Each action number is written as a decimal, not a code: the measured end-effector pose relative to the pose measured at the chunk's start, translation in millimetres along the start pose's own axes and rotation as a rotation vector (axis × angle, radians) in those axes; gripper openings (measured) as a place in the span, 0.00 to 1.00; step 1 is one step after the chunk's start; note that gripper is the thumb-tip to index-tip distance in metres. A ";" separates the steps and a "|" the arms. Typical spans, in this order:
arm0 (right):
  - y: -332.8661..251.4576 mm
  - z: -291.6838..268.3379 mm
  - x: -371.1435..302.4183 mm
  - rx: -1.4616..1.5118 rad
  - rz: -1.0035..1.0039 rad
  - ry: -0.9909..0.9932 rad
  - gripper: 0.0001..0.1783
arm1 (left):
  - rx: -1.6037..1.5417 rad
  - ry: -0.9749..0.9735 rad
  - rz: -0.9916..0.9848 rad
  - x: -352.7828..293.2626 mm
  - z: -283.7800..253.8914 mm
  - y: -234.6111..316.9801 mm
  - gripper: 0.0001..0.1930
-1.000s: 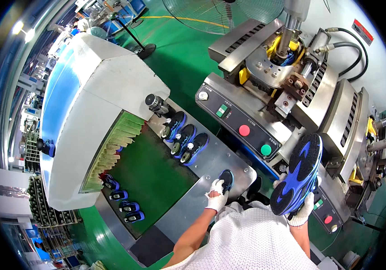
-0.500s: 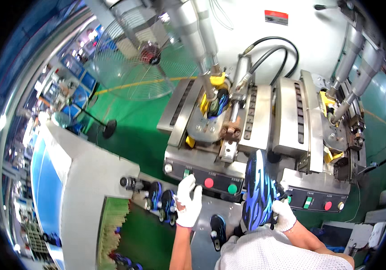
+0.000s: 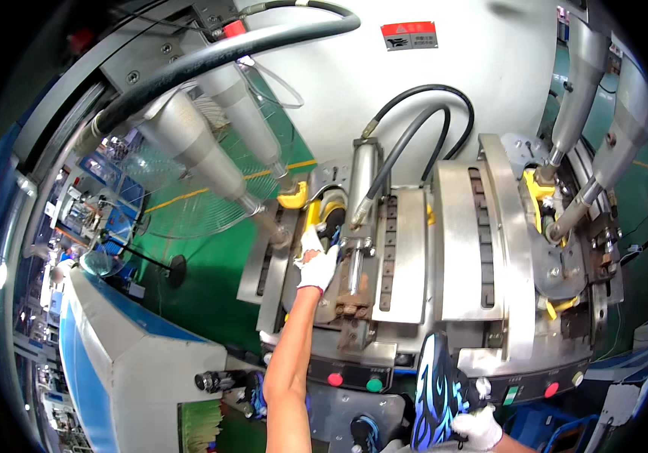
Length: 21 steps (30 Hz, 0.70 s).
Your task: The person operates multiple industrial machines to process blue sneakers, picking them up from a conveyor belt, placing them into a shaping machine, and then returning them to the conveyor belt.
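Before us stands the steel machine [image 3: 403, 260], its two stations side by side, with the metal table [image 3: 388, 410] below its front edge. The patterned shoe [image 3: 431, 396], black and blue, is in front of the machine, one end pointing toward it; our right hand [image 3: 479, 429] grips its side. The station shoe [image 3: 334, 223], partly hidden, sits in the left station, near a yellow pad [image 3: 292, 198]. Our left hand [image 3: 318, 264] is at that shoe; we cannot tell whether its fingers close on it. We judge the step in hand to be handling the station shoe. The next move seems to call for a sure hold, fingers clear of the yellow pad.
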State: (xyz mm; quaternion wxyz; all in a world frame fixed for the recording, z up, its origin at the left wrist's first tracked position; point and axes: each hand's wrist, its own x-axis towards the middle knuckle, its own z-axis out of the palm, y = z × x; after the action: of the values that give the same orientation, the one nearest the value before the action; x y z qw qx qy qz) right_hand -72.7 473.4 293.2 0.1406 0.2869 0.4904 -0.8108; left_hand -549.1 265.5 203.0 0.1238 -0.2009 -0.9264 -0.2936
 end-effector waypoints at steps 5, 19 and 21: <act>-8.8 -6.4 -6.9 0.052 0.057 0.129 0.09 | 0.235 -0.199 -0.273 52.4 29.7 -1.2 0.46; -93.0 152.1 104.6 0.221 -0.163 -0.051 0.17 | -0.258 0.220 -0.290 -164.5 -223.2 67.6 0.41; -111.1 199.9 173.1 0.236 -0.144 -0.220 0.15 | -0.193 0.247 -0.306 -246.9 -246.1 52.7 0.42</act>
State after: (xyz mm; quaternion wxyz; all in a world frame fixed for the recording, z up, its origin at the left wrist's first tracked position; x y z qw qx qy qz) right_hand -332.5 360.7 339.0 0.1003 0.1752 0.3930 -0.8971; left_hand -278.8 84.7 339.5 0.1707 -0.0313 -0.8914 -0.4186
